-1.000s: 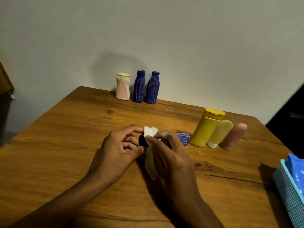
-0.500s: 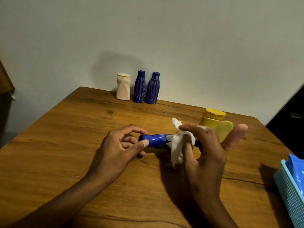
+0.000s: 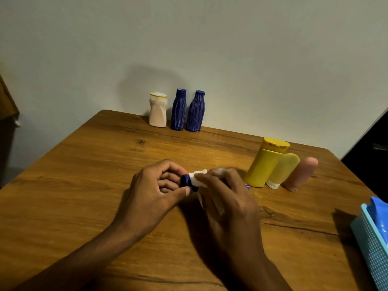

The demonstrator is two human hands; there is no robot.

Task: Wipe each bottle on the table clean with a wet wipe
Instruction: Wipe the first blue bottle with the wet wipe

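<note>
A blue bottle (image 3: 186, 180) lies on its side at the middle of the wooden table (image 3: 84, 175). My left hand (image 3: 155, 192) pinches its dark cap end between thumb and fingers. My right hand (image 3: 226, 196) wraps a white wet wipe (image 3: 197, 179) round the bottle's neck and covers most of its body; only the cap and a sliver of the base show. At the back edge stand a white bottle (image 3: 158, 112) and two blue bottles (image 3: 178, 109) (image 3: 195, 111). To the right lean a yellow bottle (image 3: 265, 163), a pale yellow tube (image 3: 283, 170) and a pink bottle (image 3: 302, 174).
A light blue perforated basket (image 3: 372, 246) with a blue packet (image 3: 380, 211) inside sits at the table's right edge. A grey wall runs just behind the back bottles. A dark gap lies past the table's far right corner.
My right hand slid the wipe along the bottle from near its base back to the cap end. My left hand kept its hold on the cap.
</note>
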